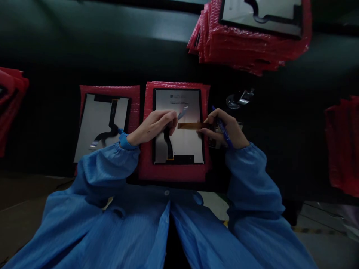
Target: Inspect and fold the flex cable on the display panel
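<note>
A display panel (190, 145) lies back side up on red bubble-wrap bags (174, 174) in front of me. My left hand (157, 125) is closed in a pinch on the panel's black flex cable (168, 144), lifting its silvery end up from the panel. Between thumb and fingers, my right hand (226, 130) grips an amber flex cable (190, 126), whose free tip points at the lifted end. The two cable ends look apart. A blue pen (223, 129) is also tucked in the right hand. Behind that hand sits a small board-like object (214, 143), mostly hidden.
A second panel (95, 116) with a black cable lies on a red bag to the left. At the back right stands a stack of red bags (241, 48) topped by another panel (272, 22). Shiny clear film (239, 99) rests beyond my right hand. More red bags (343, 145) are far right.
</note>
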Demonstrator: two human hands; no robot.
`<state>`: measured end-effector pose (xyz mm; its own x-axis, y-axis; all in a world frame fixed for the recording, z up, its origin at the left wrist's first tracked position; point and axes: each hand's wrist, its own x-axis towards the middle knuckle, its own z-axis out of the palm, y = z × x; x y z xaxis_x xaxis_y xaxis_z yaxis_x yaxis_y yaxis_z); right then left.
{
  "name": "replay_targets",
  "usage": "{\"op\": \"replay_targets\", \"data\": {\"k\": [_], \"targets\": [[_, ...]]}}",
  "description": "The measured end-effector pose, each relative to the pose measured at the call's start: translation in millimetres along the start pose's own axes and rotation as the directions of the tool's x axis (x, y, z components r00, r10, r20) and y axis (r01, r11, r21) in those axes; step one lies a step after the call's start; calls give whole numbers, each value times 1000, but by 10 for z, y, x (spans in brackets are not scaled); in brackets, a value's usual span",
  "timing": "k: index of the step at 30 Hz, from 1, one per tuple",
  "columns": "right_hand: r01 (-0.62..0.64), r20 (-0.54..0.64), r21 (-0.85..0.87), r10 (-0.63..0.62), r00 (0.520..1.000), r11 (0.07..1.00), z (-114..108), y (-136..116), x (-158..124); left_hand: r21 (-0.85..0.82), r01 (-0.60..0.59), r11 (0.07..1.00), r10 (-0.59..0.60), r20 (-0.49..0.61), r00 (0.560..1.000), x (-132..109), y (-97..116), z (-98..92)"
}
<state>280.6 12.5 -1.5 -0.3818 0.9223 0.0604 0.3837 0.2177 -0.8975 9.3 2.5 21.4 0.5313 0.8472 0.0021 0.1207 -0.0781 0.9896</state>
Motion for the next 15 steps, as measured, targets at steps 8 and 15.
{"op": "replay_targets", "data": {"k": [8, 15], "targets": [[127, -68, 259, -113, 991, 957, 66, -205, 160, 669, 196, 717, 106, -383, 918, 27, -39, 53], [79, -109, 368, -42, 993, 926, 238, -179, 109, 919, 200, 339, 62, -234, 970, 201, 5, 239]]}}
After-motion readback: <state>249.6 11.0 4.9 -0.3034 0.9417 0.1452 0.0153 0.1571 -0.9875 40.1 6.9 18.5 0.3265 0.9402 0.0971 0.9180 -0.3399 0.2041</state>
